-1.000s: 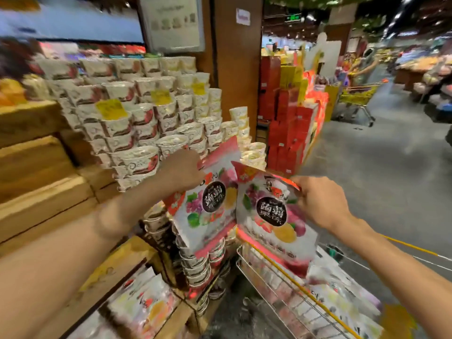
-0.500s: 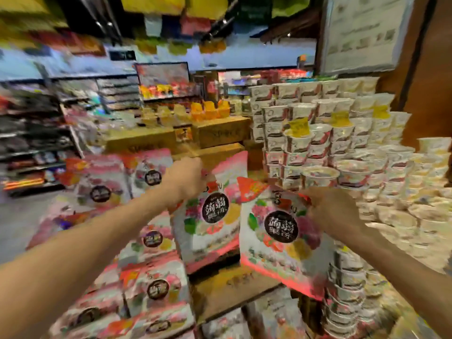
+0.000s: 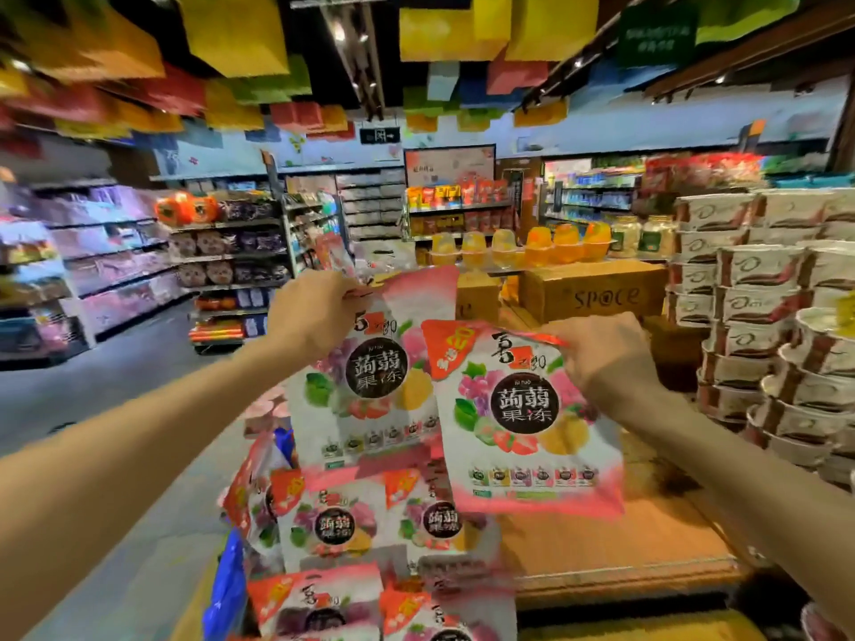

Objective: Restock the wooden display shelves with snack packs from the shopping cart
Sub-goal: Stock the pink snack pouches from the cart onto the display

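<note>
The left hand (image 3: pixel 319 312) grips the top edge of a pink and white plastic snack pack with fruit pictures and a black round label (image 3: pixel 370 386), its fingers curled around the upper left corner. The right hand (image 3: pixel 606 358) grips the top right corner of a second pink and white snack pack of the same kind (image 3: pixel 523 418), pinching the orange-red upper edge. Both packs hang upright in the air, side by side, and the right one overlaps a little the right edge of the left one.

Below the two held packs, more snack packs of the same design (image 3: pixel 379 525) stand in rows on the stepped display, one row lower than the other. To the right of these rows there is a bare light-brown wooden shelf board (image 3: pixel 615 543), directly under the right pack. Behind the hands stands a brown cardboard box with printed letters (image 3: pixel 597 291), and on top of it a row of clear cups with yellow and orange jelly (image 3: pixel 523 247). At the right side, white paper bowls with red-brown pattern (image 3: pixel 777 326) are stacked in many layers. In the background, store shelves with goods (image 3: pixel 222 252) are blurred.
</note>
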{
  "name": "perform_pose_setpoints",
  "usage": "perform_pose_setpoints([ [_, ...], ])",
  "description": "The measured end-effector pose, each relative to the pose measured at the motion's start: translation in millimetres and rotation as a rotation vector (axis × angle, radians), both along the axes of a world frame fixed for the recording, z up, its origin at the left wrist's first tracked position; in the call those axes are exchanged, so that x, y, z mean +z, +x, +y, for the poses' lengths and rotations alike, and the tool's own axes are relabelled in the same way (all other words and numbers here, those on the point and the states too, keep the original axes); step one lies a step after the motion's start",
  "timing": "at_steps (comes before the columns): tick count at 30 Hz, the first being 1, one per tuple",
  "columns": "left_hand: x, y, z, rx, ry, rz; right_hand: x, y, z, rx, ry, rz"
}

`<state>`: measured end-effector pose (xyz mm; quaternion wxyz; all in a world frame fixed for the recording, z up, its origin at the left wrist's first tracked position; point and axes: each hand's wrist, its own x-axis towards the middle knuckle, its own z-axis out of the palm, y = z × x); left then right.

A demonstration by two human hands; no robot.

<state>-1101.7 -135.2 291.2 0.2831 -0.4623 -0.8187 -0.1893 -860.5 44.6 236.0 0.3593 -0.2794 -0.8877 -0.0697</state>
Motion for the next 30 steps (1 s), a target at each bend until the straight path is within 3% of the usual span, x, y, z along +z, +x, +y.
perform_pose_setpoints([
  [8,56.4,-92.2,49.3,0.054,0.176,0.028,59.0,-92.1,57.7,0.046,0.016,0.129],
  [19,75.8,-180.9,170.1,0.033,0.348,-0.095,78.2,-206.0,186.7,0.119,-0.027,0.284],
  [26,96.2,-224.9,242.8,0.088,0.546,-0.163,104.5,-263.0,266.4,0.017,-0.069,0.431],
  [30,76.8,-254.6,274.5,0.106,0.566,-0.203,97.7,-296.2,300.8,-0.026,-0.118,0.448],
])
